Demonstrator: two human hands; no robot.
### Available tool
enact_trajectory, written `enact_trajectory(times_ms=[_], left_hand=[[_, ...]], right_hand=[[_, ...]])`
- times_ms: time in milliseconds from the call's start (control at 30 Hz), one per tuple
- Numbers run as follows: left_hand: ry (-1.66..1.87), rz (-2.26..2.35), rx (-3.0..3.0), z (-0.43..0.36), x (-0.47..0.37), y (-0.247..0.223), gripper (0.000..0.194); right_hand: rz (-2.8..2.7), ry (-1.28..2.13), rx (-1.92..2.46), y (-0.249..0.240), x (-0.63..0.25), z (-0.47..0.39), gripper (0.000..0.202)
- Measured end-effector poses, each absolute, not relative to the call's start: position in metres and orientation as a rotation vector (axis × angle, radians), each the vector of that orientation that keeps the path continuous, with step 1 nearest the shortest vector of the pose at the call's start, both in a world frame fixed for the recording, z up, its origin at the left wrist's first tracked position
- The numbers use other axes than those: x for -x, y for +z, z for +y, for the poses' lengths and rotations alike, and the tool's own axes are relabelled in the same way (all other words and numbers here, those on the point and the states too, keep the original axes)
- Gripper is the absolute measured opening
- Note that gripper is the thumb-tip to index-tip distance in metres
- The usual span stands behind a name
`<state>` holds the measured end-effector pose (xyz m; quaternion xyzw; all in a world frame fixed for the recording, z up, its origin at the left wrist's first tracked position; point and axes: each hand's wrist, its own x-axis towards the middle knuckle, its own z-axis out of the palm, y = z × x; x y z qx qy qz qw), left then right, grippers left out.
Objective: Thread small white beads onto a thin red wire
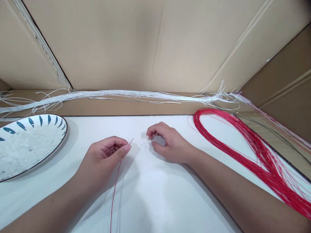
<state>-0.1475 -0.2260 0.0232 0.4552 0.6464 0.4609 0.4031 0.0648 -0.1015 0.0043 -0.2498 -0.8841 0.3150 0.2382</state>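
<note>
My left hand [106, 153] pinches a thin red cord [114, 194] between thumb and index finger. The cord's short tip points up and right past the fingertips, and its long part hangs down toward the front edge of the view. To the right, my right hand [170, 142] hovers low over the white table with fingers curled and the thumb apart from them. Nothing shows between its fingertips. Just beside those fingertips lie several small clear pieces [143, 146], too faint to make out in detail.
An oval plate [63, 126] with blue leaf marks, filled with small clear-white pieces, stands at the left. A looped bundle of red cords [226, 151] lies at the right. White cords [117, 94] stretch along the back, before cardboard walls [129, 37].
</note>
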Motion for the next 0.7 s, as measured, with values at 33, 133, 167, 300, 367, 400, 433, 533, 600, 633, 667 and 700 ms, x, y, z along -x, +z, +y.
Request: enact_trajectory(times_ms=[33,133,167,300,367,400,433,533,600,633,667,700], left_hand=[[1.163,1.633,-1.147,-0.2257,0.1469,0.0238,0.019],[1.154,1.629,-1.133,-0.2255,0.145,0.0264,0.021],[1.153,1.631,-1.125,-0.2257,0.1445,0.0272,0.022],[1.158,1.621,-1.114,-0.2263,0.1442,0.0265,0.023],[1.172,1.609,-1.12,-0.2265,0.1449,0.0246,0.022],[1.177,1.607,-1.123,-0.2265,0.1453,0.0237,0.022],[1.18,1.608,-1.126,-0.2266,0.1458,0.023,0.021],[1.17,1.615,-1.128,-0.227,0.1469,0.0228,0.019],[1.163,1.62,-1.129,-0.2272,0.1472,0.0238,0.019],[1.163,1.624,-1.13,-0.2272,0.1471,0.0243,0.02],[1.161,1.627,-1.133,-0.2272,0.147,0.0247,0.02],[1.164,1.631,-1.136,-0.2272,0.1468,0.025,0.02]], right_hand=[[-2.426,0.864,0.701,0.0044,-0.0645,-0.1015,0.03],[-2.447,0.86,0.715,0.0044,-0.0631,-0.1013,0.031],[-2.452,0.858,0.714,0.0042,-0.0625,-0.1011,0.031],[-2.466,0.854,0.711,0.0037,-0.0601,-0.1006,0.03],[-2.479,0.839,0.704,0.0038,-0.0593,-0.1009,0.028],[-2.483,0.829,0.695,0.0039,-0.0591,-0.1011,0.027],[-2.485,0.821,0.682,0.004,-0.0591,-0.1013,0.027],[-2.481,0.816,0.643,0.0031,-0.0604,-0.1013,0.029],[-2.483,0.822,0.613,0.0021,-0.0619,-0.101,0.033],[-2.485,0.826,0.591,0.0016,-0.0628,-0.1008,0.035],[-2.486,0.829,0.565,0.0012,-0.0636,-0.1007,0.037],[-2.485,0.835,0.537,0.001,-0.0643,-0.1006,0.039]])
